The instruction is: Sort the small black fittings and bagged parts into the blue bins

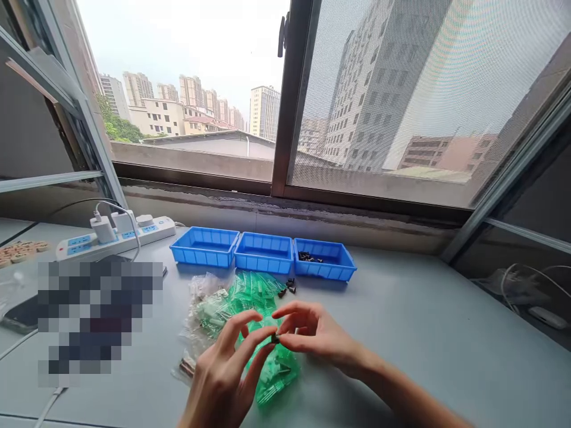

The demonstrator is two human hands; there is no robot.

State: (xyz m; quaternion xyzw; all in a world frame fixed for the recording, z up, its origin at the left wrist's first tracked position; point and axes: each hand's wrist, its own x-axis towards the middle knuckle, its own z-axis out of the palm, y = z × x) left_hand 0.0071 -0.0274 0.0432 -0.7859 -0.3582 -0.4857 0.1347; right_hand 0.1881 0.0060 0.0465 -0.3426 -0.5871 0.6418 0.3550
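Note:
A small dark piece [275, 338], its exact kind too small to make out, is held over the bags. My left hand [229, 359] pinches it between thumb and forefinger. From the other side, my right hand [314, 333] grips it with closed fingertips, its forefinger raised. Beneath both hands lies a green plastic bag [279, 386] with pale slender parts inside. Beside it, a clear plastic bag [196, 330] holds more small parts. Several loose black pieces [291, 289] lie by the green bag's far end, near the bins.
Three blue bins [264, 263] stand in a row at the back; black pieces [307, 257] lie in the right one. A power strip [151, 230] with chargers sits at left, near a blurred-out device [98, 315] and cables. Window and metal frames border the grey table [401, 297].

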